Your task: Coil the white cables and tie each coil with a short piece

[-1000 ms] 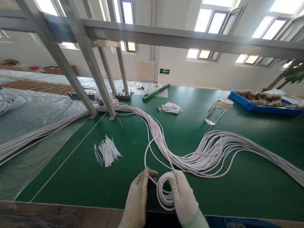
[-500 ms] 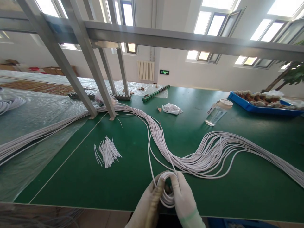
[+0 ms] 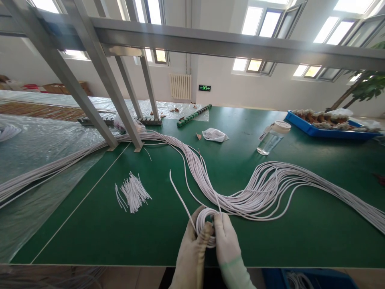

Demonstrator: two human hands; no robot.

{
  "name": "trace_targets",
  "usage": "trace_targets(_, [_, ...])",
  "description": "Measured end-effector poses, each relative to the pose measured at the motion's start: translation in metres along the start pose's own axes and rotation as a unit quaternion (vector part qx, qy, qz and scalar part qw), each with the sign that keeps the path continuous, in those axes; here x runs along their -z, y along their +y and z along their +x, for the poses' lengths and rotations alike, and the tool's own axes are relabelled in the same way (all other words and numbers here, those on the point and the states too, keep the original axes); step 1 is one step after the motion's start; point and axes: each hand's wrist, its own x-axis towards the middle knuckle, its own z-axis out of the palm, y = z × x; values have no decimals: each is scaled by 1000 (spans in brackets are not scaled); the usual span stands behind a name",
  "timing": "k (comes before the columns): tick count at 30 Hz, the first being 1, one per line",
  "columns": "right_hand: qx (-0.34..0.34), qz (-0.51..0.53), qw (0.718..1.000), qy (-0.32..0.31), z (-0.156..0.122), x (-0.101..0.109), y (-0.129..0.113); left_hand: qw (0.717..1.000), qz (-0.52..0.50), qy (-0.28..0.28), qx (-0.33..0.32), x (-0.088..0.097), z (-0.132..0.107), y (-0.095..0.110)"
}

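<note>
At the near edge of the green table (image 3: pixel 270 241), both gloved hands close together on a small white cable coil (image 3: pixel 207 226). Left hand (image 3: pixel 192 251) clamps the coil's left side; right hand (image 3: pixel 227 245) grips its right side, fingers wrapped through the loop. Judged progress: coil mostly wound, several turns stacked. One free tail (image 3: pixel 180 194) sticks up and left from the coil, not yet wrapped in. Coil sits between the two hands, touching both, just nearer than the long cable bundle (image 3: pixel 240 192) that snakes across the table behind it. Left of the coil, well apart: pile of short white ties (image 3: pixel 134 192). Far behind the coil: clear bottle (image 3: pixel 272 138), blue tray (image 3: pixel 327 130).
</note>
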Motion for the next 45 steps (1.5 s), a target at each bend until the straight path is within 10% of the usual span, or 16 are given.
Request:
trace_targets(7, [16, 85, 994, -60, 8, 11, -2, 998, -64, 7, -26, 15, 16, -6])
trace_targets(19, [50, -76, 996, -21, 8, 21, -4, 955, -273, 111, 13, 0, 20, 14])
trace_targets(35, [94, -46, 980, -170, -4, 13, -17, 998, -66, 17, -4, 35, 17, 8])
trace_targets(45, [162, -194, 966, -47, -20, -8, 26, 990, -90, -74, 79, 39, 20, 2])
